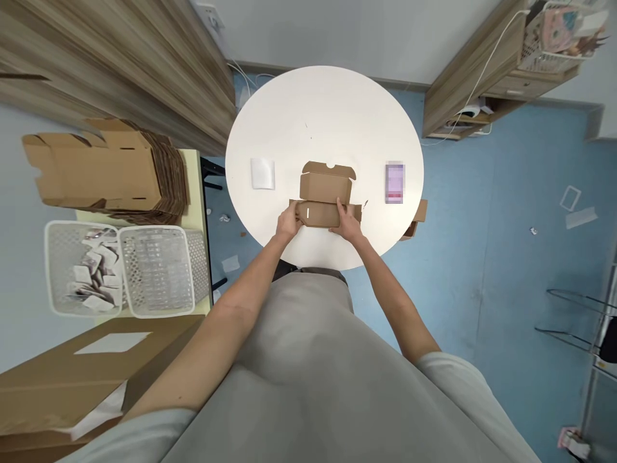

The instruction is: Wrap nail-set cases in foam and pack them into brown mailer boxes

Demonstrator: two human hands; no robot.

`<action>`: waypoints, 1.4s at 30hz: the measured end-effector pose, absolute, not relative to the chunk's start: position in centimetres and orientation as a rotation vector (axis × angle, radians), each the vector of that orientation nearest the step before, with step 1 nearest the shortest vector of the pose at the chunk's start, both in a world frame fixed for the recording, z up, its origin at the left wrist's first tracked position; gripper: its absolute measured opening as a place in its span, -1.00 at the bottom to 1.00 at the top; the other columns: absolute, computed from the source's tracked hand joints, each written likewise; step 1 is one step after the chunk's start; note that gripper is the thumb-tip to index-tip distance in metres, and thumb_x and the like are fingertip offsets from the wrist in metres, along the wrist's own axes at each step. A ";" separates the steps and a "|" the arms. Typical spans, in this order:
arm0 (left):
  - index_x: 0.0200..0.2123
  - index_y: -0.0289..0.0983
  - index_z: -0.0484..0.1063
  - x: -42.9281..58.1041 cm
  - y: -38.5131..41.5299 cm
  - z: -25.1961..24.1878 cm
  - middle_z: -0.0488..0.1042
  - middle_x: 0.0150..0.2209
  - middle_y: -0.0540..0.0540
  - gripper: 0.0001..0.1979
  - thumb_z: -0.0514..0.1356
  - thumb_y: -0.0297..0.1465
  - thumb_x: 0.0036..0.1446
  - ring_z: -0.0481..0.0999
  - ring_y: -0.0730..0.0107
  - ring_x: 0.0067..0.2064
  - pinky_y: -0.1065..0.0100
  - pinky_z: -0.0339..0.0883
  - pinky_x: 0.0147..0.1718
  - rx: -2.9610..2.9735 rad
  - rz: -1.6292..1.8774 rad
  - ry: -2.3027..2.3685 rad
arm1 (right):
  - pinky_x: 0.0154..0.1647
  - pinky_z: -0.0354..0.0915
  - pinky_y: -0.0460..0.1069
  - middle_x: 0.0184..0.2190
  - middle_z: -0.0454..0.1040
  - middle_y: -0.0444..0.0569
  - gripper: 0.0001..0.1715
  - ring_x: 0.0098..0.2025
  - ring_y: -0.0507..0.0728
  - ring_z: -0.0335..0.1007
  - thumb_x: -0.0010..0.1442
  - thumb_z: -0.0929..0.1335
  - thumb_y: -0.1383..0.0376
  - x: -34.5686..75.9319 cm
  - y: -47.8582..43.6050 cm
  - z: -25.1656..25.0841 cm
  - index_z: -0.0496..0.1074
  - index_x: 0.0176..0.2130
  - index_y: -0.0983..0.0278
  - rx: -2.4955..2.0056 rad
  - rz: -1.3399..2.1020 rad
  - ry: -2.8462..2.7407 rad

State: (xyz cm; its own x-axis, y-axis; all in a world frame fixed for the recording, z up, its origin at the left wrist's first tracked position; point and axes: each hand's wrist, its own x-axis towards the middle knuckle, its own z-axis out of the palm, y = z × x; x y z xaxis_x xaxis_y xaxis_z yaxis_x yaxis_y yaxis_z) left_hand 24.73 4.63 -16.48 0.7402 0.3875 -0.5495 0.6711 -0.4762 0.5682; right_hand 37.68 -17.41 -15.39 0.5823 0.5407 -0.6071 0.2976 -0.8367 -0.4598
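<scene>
A brown cardboard box (326, 188), partly folded with its lid flap raised toward the far side, lies on the round white table (322, 109) in front of me. My left hand (289, 222) grips its left end, fingers curled over the side flap. At the right end, my right hand (347, 222) holds the box with the thumb on the inner face and the fingers at the near edge. Left of the box rests a clear plastic piece (263, 173). A purple item (394, 182), blurred out, lies to the right.
Flattened cardboard boxes (96, 170) are stacked on a side table at left. Beside them stand a white basket (48, 270) of small packets and another basket (190, 276) of clear plastic pieces. A large carton (58, 379) sits nearer. An open box (414, 222) shows below the table's right edge.
</scene>
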 end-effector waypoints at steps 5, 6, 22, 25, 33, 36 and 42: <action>0.42 -0.22 0.44 26.7 3.6 -16.1 0.54 0.25 -0.33 -0.40 0.26 -0.50 0.33 0.61 -0.15 0.23 -0.04 0.50 0.29 2.312 -0.540 0.694 | 0.26 0.57 0.29 0.66 -0.09 0.34 0.47 0.41 0.48 0.45 0.32 0.59 0.19 37.7 -17.3 -15.5 -0.37 0.73 0.01 -2.532 1.139 -0.673; 0.40 -0.24 0.45 26.9 3.2 -15.9 0.52 0.26 -0.35 -0.44 0.24 -0.48 0.36 0.59 -0.17 0.25 -0.04 0.49 0.28 2.327 -0.554 0.687 | 0.25 0.57 0.29 0.66 -0.09 0.34 0.46 0.41 0.49 0.46 0.33 0.59 0.18 37.8 -17.3 -15.5 -0.35 0.73 0.01 -2.535 1.138 -0.673; 0.45 -0.31 0.31 25.3 4.4 -15.4 0.58 0.34 -0.36 -0.20 0.50 -0.26 0.25 0.59 -0.02 0.35 0.17 0.43 0.30 1.867 -0.427 1.230 | 0.28 0.54 0.28 0.70 -0.16 0.36 0.45 0.46 0.51 0.42 0.31 0.61 0.16 37.9 -17.2 -15.4 -0.29 0.73 0.02 -2.505 1.152 -0.682; 0.38 -0.28 0.39 25.8 3.5 -15.1 0.62 0.31 -0.31 -0.25 0.52 -0.20 0.21 0.64 0.04 0.30 0.21 0.47 0.24 1.813 -0.404 1.213 | 0.28 0.54 0.30 0.70 -0.16 0.37 0.47 0.46 0.52 0.42 0.30 0.62 0.17 37.9 -17.1 -15.4 -0.30 0.73 0.01 -2.504 1.157 -0.683; 0.04 -0.26 0.60 26.6 1.1 -14.9 0.72 0.12 -0.27 -0.64 0.32 -0.10 0.41 0.68 0.01 0.22 0.14 0.46 0.26 1.961 -0.339 1.134 | 0.27 0.55 0.30 0.71 -0.21 0.35 0.61 0.46 0.55 0.43 0.27 0.64 0.12 37.8 -17.2 -15.7 -0.48 0.71 -0.07 -2.472 1.154 -0.704; -0.07 -0.20 0.59 26.9 1.3 -15.3 0.74 0.04 -0.22 -0.77 0.33 -0.19 0.37 0.70 0.02 0.14 0.13 0.49 0.19 2.012 -0.425 1.169 | 0.31 0.53 0.30 0.71 -0.22 0.35 0.67 0.45 0.55 0.45 0.23 0.67 0.10 37.9 -17.2 -15.7 -0.50 0.70 -0.08 -2.464 1.160 -0.713; -0.15 -0.13 0.55 27.4 1.3 -15.5 0.74 0.00 -0.15 -0.92 0.32 -0.32 0.29 0.69 0.01 0.08 0.12 0.51 0.06 2.070 -0.478 1.250 | 0.31 0.53 0.31 0.71 -0.23 0.34 0.63 0.40 0.55 0.50 0.25 0.66 0.11 38.0 -17.2 -15.6 -0.46 0.71 -0.10 -2.452 1.182 -0.710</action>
State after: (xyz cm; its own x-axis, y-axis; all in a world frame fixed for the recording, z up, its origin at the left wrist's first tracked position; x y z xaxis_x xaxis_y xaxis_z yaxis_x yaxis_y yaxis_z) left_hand 27.45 1.28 -15.55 0.4755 0.6361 -0.6077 0.8793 -0.3220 0.3510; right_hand 38.04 -17.24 -15.62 0.5326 0.5638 -0.6313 0.2930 -0.8225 -0.4874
